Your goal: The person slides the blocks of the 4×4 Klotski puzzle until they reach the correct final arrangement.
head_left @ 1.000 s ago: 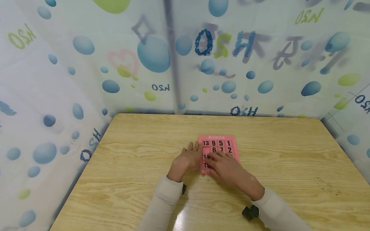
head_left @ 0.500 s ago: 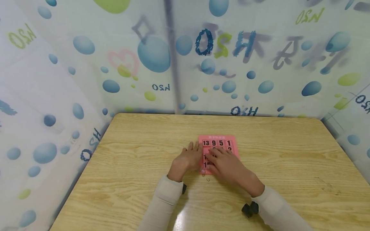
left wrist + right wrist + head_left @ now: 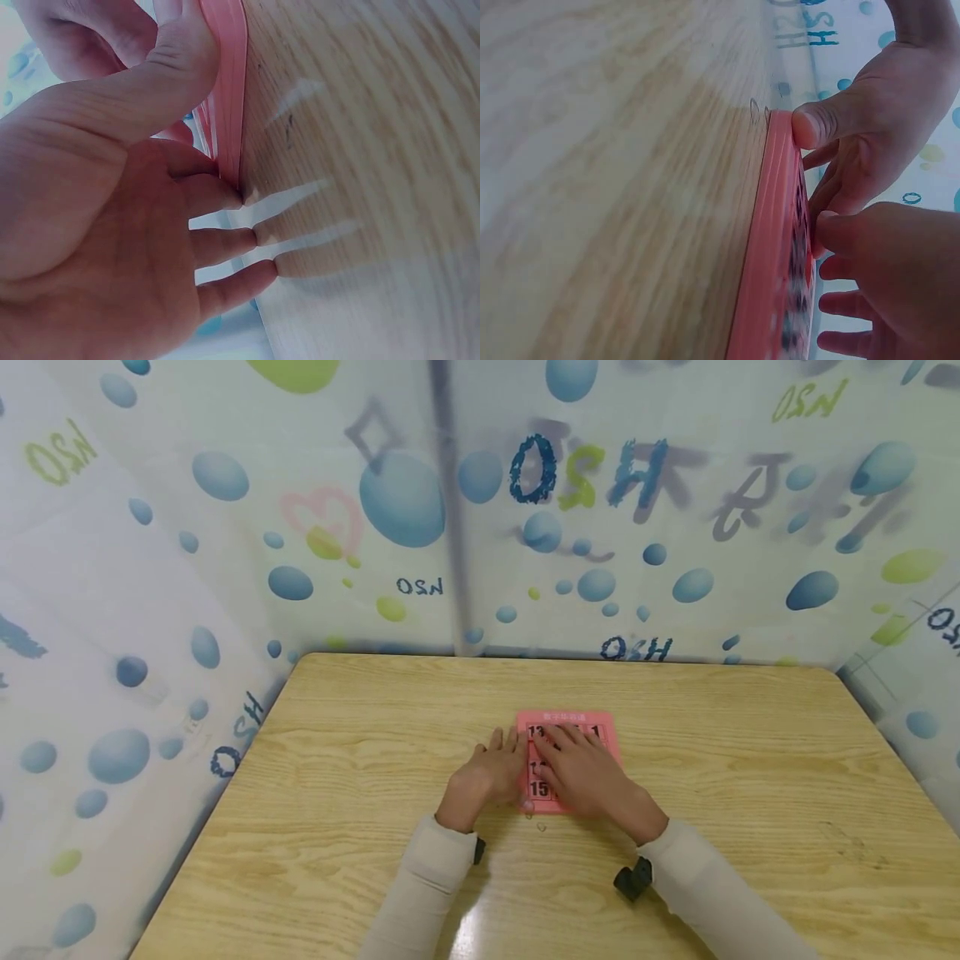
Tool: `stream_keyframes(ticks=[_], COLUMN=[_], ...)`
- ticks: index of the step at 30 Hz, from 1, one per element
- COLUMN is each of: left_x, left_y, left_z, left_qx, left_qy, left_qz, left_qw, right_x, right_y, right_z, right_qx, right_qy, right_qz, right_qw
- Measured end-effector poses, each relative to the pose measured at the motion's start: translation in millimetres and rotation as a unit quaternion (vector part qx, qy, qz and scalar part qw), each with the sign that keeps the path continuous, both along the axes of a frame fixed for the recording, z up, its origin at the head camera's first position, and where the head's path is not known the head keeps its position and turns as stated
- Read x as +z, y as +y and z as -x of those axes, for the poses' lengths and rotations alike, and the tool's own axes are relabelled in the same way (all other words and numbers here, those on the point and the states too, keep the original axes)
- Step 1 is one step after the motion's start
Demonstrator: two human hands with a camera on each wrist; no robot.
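Note:
A pink sliding number puzzle [image 3: 538, 789] lies flat on the wooden table, its numbers black. My left hand [image 3: 487, 772] is at the puzzle's left side, fingers extended and several fingertips on the table. Its thumb [image 3: 815, 126] presses on the near left corner of the frame, as the right wrist view shows. Over the tiles is my right hand [image 3: 583, 772], with its fingers reaching to the top row. Tile 15 stays visible at the lower left, and 1 shows at the upper right. Most of the other tiles are hidden under that hand.
The wooden table [image 3: 360, 735] stretches out on both sides of the puzzle. Behind it hangs a pale curtain [image 3: 480, 552] printed with blue and green bubbles and lettering. Small ring-shaped marks [image 3: 542, 827] are on the table at the puzzle's near edge.
My right hand has moved away from me across the puzzle, from the middle rows to the top row, covering the 9 and 5. The left hand has stayed in place.

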State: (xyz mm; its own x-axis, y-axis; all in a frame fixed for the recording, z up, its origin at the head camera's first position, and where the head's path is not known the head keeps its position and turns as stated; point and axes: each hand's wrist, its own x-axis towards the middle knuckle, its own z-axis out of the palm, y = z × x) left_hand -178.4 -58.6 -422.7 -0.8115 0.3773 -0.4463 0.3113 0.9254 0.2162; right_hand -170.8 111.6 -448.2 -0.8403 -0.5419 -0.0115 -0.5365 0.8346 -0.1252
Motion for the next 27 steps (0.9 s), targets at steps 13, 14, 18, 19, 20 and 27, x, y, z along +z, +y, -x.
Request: stream_keyframes(ticks=[13, 14, 18, 19, 20, 27], left_x=[1.7, 1.8, 1.5, 1.4, 1.3, 1.1], left_y=[1.6, 1.6, 1.5, 1.4, 1.4, 1.4], left_z=[0.0, -0.1, -0.3, -0.3, -0.3, -0.6], left_qx=[0.005, 0.005, 0.007, 0.007, 0.007, 0.006], left_qy=[-0.004, -0.005, -0.006, -0.005, -0.005, -0.004], left_qz=[-0.003, -0.003, -0.002, -0.002, -0.002, 0.002], left_qw=[1.0000, 1.0000, 1.0000, 1.0000, 1.0000, 1.0000], right_x=[-2.4, -2.1, -0.6, -0.2, 0.0, 1.8], right_y=[-2.5, -2.5, -2.1, -2.1, -2.1, -2.0], right_z=[3.5, 3.0, 0.2, -0.5, -1.2, -5.5], right_qx=[-0.007, -0.006, -0.005, -0.005, -0.004, 0.001], right_qy=[-0.014, -0.015, -0.019, -0.020, -0.019, -0.015], right_qz=[-0.005, -0.004, 0.000, 0.000, 0.000, -0.002], right_qw=[0.9999, 0.9999, 0.9998, 0.9998, 0.9998, 0.9999])
